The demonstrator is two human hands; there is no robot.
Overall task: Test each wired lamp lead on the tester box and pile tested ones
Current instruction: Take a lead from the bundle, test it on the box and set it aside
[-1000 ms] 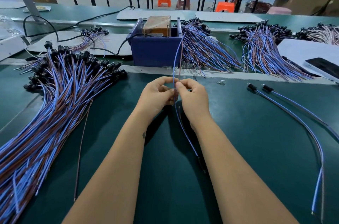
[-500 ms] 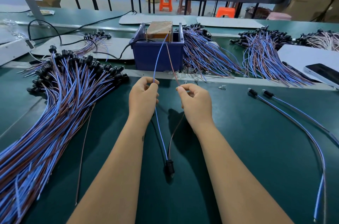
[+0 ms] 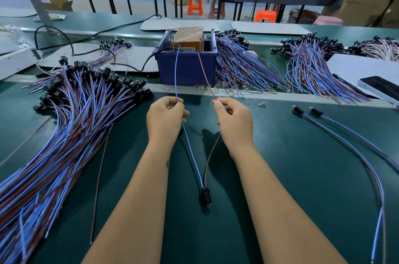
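Now, left hand point(image 3: 165, 118): curled, the blue wire point(image 3: 176, 73) is pinched between thumb and fingers.
Right hand point(image 3: 234, 120): curled, the brown wire point(image 3: 206, 74) is pinched at thumb and forefinger.
Hands together: held side by side above the table point(image 3: 280, 177), a little apart, near its far edge.
Lamp lead: both wires are joined at a black socket point(image 3: 205, 195), which is seen low between the forearms; whether it rests on the table cannot be told.
Wire ends: both are stretched up toward the tester box point(image 3: 188, 39); contact with its terminals cannot be made out.
Tester box: an orange-brown block is seated in a dark blue bin point(image 3: 186, 67), just beyond the table's far edge.
Large pile point(image 3: 64, 125): many blue and brown leads with black sockets are spread on the table to the left.
Two single leads point(image 3: 345, 134): laid on the table to the right, well apart from the hands.
Further bundles point(image 3: 241, 65): heaped just right of the bin, with more farther right.
Phone point(image 3: 380, 88): laid on a white sheet at the far right.
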